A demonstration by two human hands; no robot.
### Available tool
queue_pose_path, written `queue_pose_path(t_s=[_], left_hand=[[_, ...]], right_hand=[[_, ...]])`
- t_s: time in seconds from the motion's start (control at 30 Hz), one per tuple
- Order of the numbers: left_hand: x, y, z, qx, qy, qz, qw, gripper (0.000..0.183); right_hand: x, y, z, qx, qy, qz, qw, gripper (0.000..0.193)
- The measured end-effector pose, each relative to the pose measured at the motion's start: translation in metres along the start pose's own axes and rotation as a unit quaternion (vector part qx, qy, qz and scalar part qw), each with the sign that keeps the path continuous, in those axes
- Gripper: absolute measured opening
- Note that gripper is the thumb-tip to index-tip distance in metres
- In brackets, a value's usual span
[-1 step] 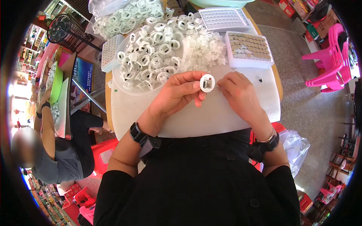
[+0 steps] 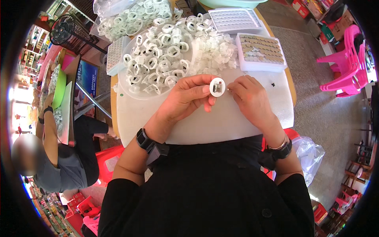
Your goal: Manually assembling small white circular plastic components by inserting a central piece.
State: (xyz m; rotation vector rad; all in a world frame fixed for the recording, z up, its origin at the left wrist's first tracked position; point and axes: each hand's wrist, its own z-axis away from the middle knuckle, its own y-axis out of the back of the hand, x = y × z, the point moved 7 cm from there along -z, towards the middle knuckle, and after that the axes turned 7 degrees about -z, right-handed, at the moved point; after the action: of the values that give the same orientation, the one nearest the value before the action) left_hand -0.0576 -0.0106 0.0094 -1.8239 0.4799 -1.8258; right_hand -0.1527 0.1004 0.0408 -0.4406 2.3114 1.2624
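Note:
Between thumb and fingers, my left hand (image 2: 188, 94) holds up a small round white plastic housing (image 2: 217, 87). Its open face shows a square recess with metal-looking and dark parts and a small reddish spot. Just to its right, my right hand (image 2: 248, 96) is closed in a pinch, fingertips apart from the housing. Something tiny shows at those fingertips, too small to name. Both hands are above a white foam sheet (image 2: 197, 128) on the table. Beyond my left hand lies a heap of similar white ring-shaped plastic parts (image 2: 158, 59) on a clear round tray.
Translucent plastic pieces (image 2: 215, 51) are piled at the table's middle. At the far right stand a white box of round metallic discs (image 2: 260, 51) and another filled tray (image 2: 235, 19). A tiny dark part (image 2: 273, 84) lies on the sheet. Another person (image 2: 67, 166) works at the left.
My right fingertips have shifted very slightly away from the housing. My left hand and the housing stay in place.

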Motion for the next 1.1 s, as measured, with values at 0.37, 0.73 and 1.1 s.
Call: queue_pose_path(t_s=[0.37, 0.73, 1.1], left_hand=[[0.002, -0.001, -0.001, 0.013, 0.003, -0.003, 1.000, 0.030], [0.000, 0.002, 0.000, 0.043, 0.016, -0.023, 0.999, 0.028], [-0.002, 0.000, 0.000, 0.035, 0.031, -0.081, 0.996, 0.032]], right_hand=[[-0.022, 0.035, -0.011, 0.162, -0.087, -0.199, 0.963, 0.014], [-0.040, 0.026, -0.019, 0.131, 0.022, -0.119, 0.984, 0.015], [-0.023, 0.022, -0.027, 0.032, -0.062, -0.219, 0.973, 0.018]])
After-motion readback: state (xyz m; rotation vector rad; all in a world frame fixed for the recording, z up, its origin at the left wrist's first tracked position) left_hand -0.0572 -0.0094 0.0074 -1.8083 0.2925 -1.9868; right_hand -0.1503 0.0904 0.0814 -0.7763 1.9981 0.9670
